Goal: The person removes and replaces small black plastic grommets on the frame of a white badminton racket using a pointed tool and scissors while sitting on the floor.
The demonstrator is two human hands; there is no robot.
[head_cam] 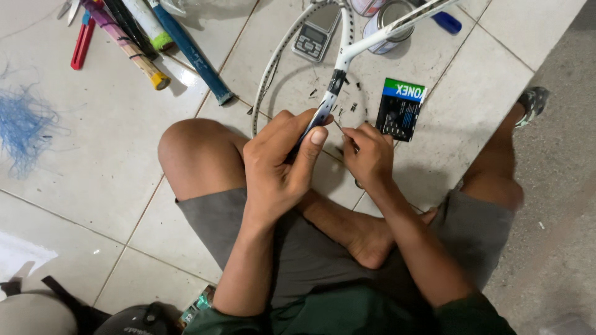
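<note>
I sit cross-legged on a tiled floor with a white racket frame (347, 53) held out in front of me. My left hand (279, 164) is closed around the frame's dark blue lower part, thumb pressed along it. My right hand (367, 155) sits just to the right, fingers pinched on a thin metal tool (346, 138) whose tip points at the frame. The frame's head extends up out of view. Small dark bits (338, 107) lie scattered on the tile below the frame.
Several racket handles (186, 53) lie at upper left beside a red cutter (82, 42). A small digital scale (315, 36), a round tin (391, 28), a black-green-blue packet (400, 108) and a tangle of blue string (22, 127) lie around. Rough concrete runs along the right.
</note>
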